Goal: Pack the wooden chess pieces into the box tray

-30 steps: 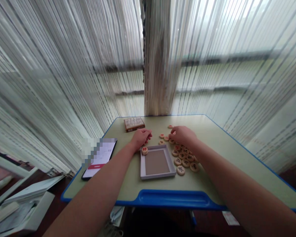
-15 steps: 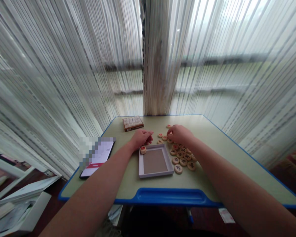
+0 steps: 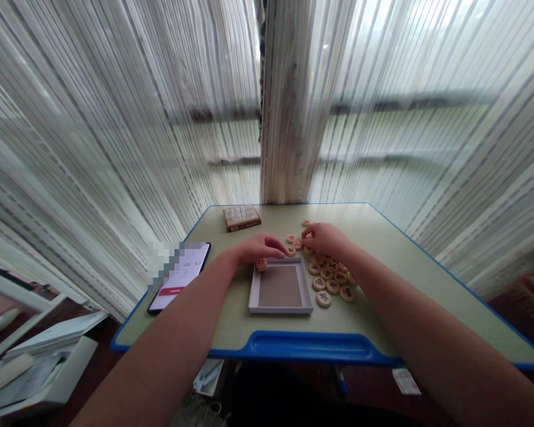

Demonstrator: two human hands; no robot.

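On the table (image 3: 396,237), a tray (image 3: 280,310) is sitting beside wooden pieces (image 3: 333,287). From here, I cannot tell if my left hand (image 3: 263,247) and right hand (image 3: 328,238), each hovering by a piece, are gripping any. These pieces are looking light and hard; I'm wanting their edges.

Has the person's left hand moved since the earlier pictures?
Yes. Judged against the brown box on the table, the left hand now reaches farther to the right, toward the round wooden pieces.
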